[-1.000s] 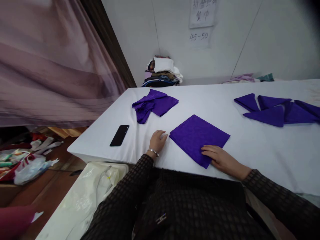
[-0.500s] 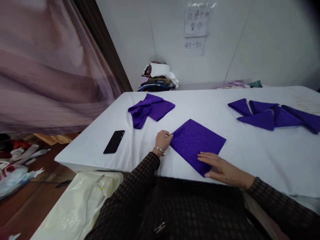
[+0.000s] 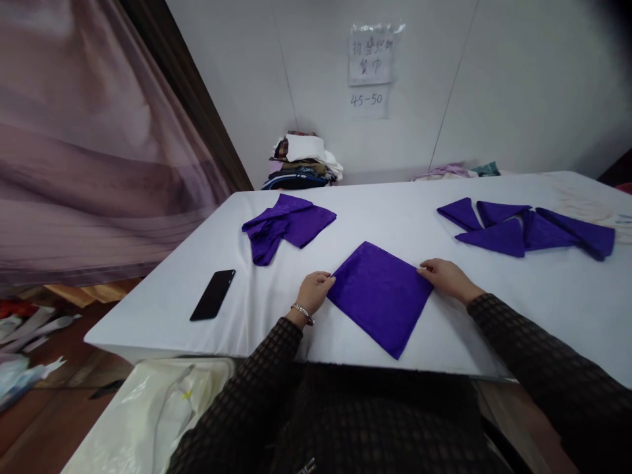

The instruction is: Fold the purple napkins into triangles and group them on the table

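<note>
A purple cloth napkin [image 3: 380, 296], folded to a square, lies flat on the white-covered table [image 3: 276, 329] with one corner toward me. My left hand [image 3: 316, 289] pinches its left corner between thumb and fingers. At the opposite side, my right hand [image 3: 447, 276] is closed on the right corner. Beyond the left hand sits a crumpled heap of purple cloth [image 3: 291, 224]. Several purple napkins folded into triangles [image 3: 498, 237] lie at the right, some overlapping.
A black phone [image 3: 213, 295] rests on the table's left part. Behind the far edge are a stack of folded clothes [image 3: 301, 161] and more fabric [image 3: 449, 171]. A plastic-covered white surface [image 3: 143, 408] stands below at the left, and a pinkish curtain [image 3: 99, 145] hangs there.
My right hand has gone from lying open near the napkin's front corner to gripping its right corner. The left hand keeps its hold on the left corner. The camera view has shifted slightly.
</note>
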`<state>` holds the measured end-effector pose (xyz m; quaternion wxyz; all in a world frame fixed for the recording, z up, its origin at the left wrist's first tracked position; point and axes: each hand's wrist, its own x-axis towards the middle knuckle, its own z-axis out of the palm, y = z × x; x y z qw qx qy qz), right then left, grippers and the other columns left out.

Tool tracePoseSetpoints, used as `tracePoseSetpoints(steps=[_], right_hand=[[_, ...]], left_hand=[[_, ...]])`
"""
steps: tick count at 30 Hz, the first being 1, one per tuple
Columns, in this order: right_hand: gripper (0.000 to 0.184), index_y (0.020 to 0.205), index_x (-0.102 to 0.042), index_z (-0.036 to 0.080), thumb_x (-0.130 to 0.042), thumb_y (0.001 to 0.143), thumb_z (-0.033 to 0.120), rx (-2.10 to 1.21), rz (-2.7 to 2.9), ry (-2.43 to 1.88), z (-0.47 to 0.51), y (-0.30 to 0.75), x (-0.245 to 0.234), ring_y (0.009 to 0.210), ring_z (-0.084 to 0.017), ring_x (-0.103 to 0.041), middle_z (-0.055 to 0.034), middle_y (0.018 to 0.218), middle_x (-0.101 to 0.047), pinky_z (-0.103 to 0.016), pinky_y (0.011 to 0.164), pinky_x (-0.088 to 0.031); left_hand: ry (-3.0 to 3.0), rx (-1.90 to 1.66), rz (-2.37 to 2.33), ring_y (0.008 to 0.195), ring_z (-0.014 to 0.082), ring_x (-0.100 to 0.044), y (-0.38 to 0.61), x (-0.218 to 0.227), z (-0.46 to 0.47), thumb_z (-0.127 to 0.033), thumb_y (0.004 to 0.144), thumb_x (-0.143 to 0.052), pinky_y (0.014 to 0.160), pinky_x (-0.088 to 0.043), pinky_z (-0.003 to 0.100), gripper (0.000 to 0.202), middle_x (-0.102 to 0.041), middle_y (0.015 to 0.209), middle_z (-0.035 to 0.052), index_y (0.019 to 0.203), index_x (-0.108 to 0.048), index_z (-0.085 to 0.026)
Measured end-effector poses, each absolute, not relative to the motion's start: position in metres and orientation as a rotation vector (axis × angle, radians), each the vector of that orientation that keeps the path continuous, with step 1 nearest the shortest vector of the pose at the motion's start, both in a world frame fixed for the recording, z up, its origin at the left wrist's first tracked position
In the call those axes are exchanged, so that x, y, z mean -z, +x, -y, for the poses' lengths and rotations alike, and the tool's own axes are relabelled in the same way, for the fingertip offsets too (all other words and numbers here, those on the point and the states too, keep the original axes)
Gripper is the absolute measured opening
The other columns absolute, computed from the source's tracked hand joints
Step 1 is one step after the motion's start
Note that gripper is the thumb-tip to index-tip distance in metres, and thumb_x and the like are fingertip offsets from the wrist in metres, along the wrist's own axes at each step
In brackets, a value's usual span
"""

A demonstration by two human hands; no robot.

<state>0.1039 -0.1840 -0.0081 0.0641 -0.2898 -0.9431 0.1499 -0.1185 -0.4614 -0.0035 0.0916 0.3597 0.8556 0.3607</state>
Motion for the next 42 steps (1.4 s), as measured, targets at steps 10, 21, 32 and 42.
tracePoseSetpoints(steps=[10,21,32,42], right_hand=[[0.024,0.076,-0.065,0.019,-0.048,0.079,0.034,-0.756,2.791,-0.951,0.178,0.107,0.013,0.068,-0.017,-0.059,-0.0031,0.073,-0.067,-0.027,0.061,-0.038],[0.023,0.076,-0.063,0.020,-0.047,0.082,0.035,-0.621,2.749,-0.870,0.185,0.111,0.017,0.069,-0.017,-0.057,-0.0034,0.077,-0.066,-0.027,0.060,-0.037],[0.026,0.087,-0.064,0.019,-0.044,0.086,0.035,-0.464,2.691,-0.842,0.193,0.118,0.023,0.079,-0.018,-0.058,-0.0054,0.085,-0.064,-0.028,0.068,-0.040],[0.023,0.088,-0.065,0.019,-0.046,0.085,0.031,-0.339,2.702,-0.873,0.196,0.121,0.024,0.081,-0.020,-0.058,-0.0065,0.087,-0.065,-0.030,0.069,-0.041]], left_hand=[[1.069,-0.882,-2.668,0.115,0.0181,-0.051,-0.113,0.009,0.462,-0.023,0.086,-0.038,0.107,-0.032,0.036,0.035,-0.068,0.107,0.0013,0.075,-0.071,-0.022],[1.150,-0.661,-2.866,0.128,0.0276,-0.038,-0.108,0.011,0.466,-0.027,0.085,-0.049,0.103,-0.032,0.047,0.024,-0.063,0.114,0.0044,0.070,-0.067,-0.021],[1.073,-0.653,-2.927,0.123,0.0265,-0.043,-0.113,0.017,0.467,-0.029,0.076,-0.061,0.100,-0.036,0.043,0.009,-0.060,0.116,0.0069,0.077,-0.061,-0.020],[0.904,-0.670,-2.837,0.117,0.0233,-0.047,-0.120,0.010,0.462,-0.032,0.071,-0.068,0.098,-0.035,0.038,0.011,-0.058,0.118,0.0046,0.069,-0.066,-0.021]])
